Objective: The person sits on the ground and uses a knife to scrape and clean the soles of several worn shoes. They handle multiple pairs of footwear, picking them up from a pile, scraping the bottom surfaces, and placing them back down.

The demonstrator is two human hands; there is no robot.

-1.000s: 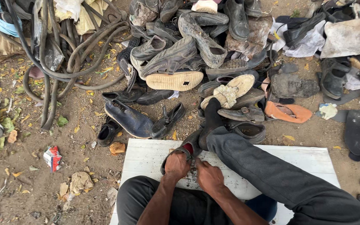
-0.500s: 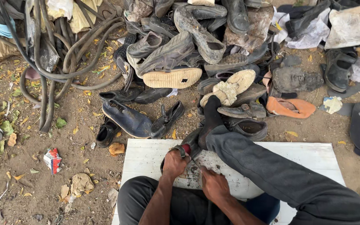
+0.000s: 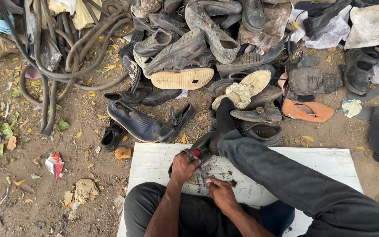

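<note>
I sit on a white board [image 3: 154,162] on bare ground, my right leg in dark trousers stretched out, its socked foot [image 3: 224,116] pinning a dark shoe [image 3: 200,147]. My left hand [image 3: 183,166] grips the near end of that shoe, with a small red-tipped thing showing at the thumb. Just behind it my right hand [image 3: 219,193] is closed on a thin tool [image 3: 202,173] that points toward the shoe. What exactly the tool is stays too small to tell.
A heap of worn shoes and sandals [image 3: 207,48] fills the ground ahead. A blue shoe [image 3: 132,120] and a small black one [image 3: 110,136] lie left of the board. Rubber tubes [image 3: 53,52] coil at upper left. An orange sandal [image 3: 308,109] lies right. Litter dots the dirt.
My right hand has drawn back toward my body, away from the shoe. The left hand has stayed on the shoe. The view has shifted slightly.
</note>
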